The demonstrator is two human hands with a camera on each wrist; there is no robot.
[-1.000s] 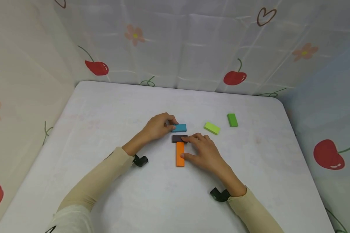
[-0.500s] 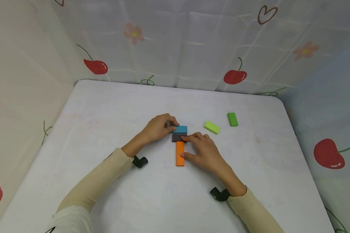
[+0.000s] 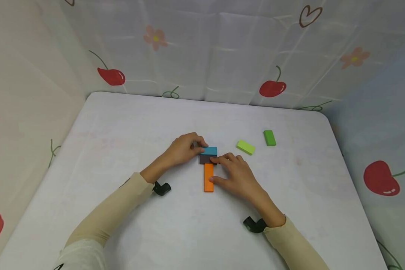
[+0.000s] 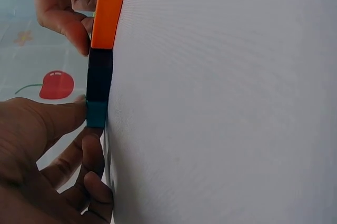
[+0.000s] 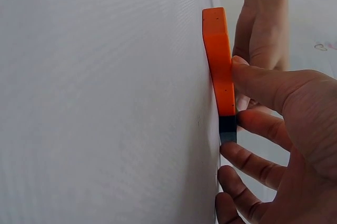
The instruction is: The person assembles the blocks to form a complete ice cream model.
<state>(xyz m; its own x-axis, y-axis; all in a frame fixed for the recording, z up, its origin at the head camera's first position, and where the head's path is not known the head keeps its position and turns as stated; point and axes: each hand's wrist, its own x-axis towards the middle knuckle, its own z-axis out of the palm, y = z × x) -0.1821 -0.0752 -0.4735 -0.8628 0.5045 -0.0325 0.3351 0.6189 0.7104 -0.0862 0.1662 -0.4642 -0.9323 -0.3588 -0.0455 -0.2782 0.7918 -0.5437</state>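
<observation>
In the head view an orange block point(image 3: 208, 182) lies lengthwise on the white table, with a dark block point(image 3: 205, 159) set crosswise at its far end like a T. Against the dark block's far side lies a blue block point(image 3: 210, 150). My left hand point(image 3: 185, 149) pinches the blue block at its left end, thumb on top in the left wrist view. My right hand point(image 3: 237, 175) rests its thumb on the orange block and its index finger on the dark one. The right wrist view shows its middle fingertip beside the dark block point(image 5: 228, 128).
A light green block point(image 3: 245, 147) and a green block point(image 3: 269, 138) lie to the right, beyond my right hand. The white table point(image 3: 138, 116) ends at a curtain point(image 3: 206, 56) printed with cherries and flowers. A black camera mount point(image 3: 255, 225) sits at the right wrist.
My left hand has drawn the blue block toward me, closing the gap between it and the dark block. The right hand and the other blocks have stayed in place.
</observation>
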